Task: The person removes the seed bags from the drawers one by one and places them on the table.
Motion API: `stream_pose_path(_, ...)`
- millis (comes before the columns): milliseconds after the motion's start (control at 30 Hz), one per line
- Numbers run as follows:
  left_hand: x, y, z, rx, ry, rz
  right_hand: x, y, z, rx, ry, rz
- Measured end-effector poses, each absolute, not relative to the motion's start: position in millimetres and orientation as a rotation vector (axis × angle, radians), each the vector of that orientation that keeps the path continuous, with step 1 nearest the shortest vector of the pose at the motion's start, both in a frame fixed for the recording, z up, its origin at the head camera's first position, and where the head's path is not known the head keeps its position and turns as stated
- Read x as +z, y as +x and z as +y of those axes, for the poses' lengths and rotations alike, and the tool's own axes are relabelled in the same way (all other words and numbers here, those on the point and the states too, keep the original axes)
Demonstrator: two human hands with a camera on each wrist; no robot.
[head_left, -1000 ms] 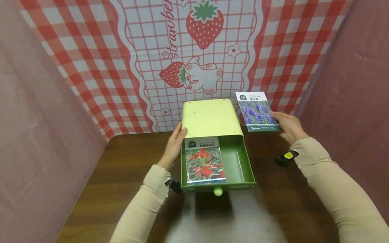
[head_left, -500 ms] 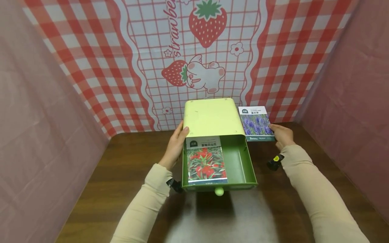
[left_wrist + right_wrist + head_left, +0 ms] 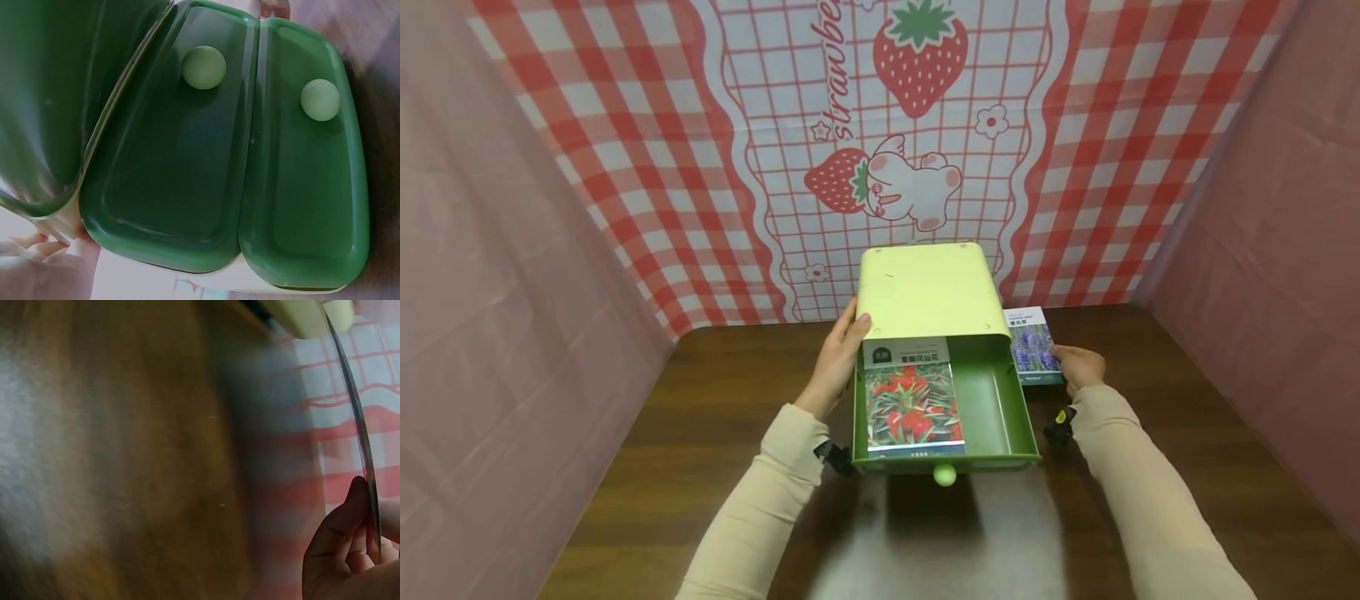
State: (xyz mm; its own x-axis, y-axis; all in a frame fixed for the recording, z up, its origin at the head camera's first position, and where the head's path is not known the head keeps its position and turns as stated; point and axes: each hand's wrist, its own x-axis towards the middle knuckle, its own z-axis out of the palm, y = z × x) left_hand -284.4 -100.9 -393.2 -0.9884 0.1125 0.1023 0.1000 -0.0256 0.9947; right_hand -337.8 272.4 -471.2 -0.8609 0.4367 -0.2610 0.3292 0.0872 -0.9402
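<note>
A pale yellow-green drawer cabinet (image 3: pixel 928 287) stands against the back cloth, its green top drawer (image 3: pixel 988 408) pulled out. A seed packet with red flowers (image 3: pixel 913 404) lies face up in the drawer's left side. My left hand (image 3: pixel 833 360) rests on the cabinet's left side, thumb at the top front edge and fingers along the wall. To the right of the cabinet, my right hand (image 3: pixel 1081 367) pinches a lavender seed packet (image 3: pixel 1033 346) by its right edge. The right wrist view shows that lavender packet (image 3: pixel 359 419) edge-on between thumb and fingers.
Two closed green drawers with round knobs show in the left wrist view, a middle one (image 3: pixel 169 156) and a lower one (image 3: pixel 306 181). The brown wooden table (image 3: pixel 722 433) lies under everything. A checked strawberry cloth (image 3: pixel 700 167) hangs behind, pink cloths (image 3: pixel 1262 250) at both sides.
My right hand has carried the lavender packet down and left, from above the table to low beside the cabinet, which now overlaps its left edge. My left hand stays on the cabinet.
</note>
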Motion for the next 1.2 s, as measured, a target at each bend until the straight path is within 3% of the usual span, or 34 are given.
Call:
stream_pose_path(433, -392, -281, -100, 2.226, 0.264, 2.180, -482, -330, 263, 1.669, -0.736, -2.413)
stream_pose_path(733, -393, -282, -100, 2.225, 0.266, 2.196, -481, -327, 264, 1.226, -0.546, -2.694)
stream_pose_path(1200, -394, -283, -100, 2.246, 0.246, 2.183, -469, -322, 257, 1.007, -0.662, -2.884)
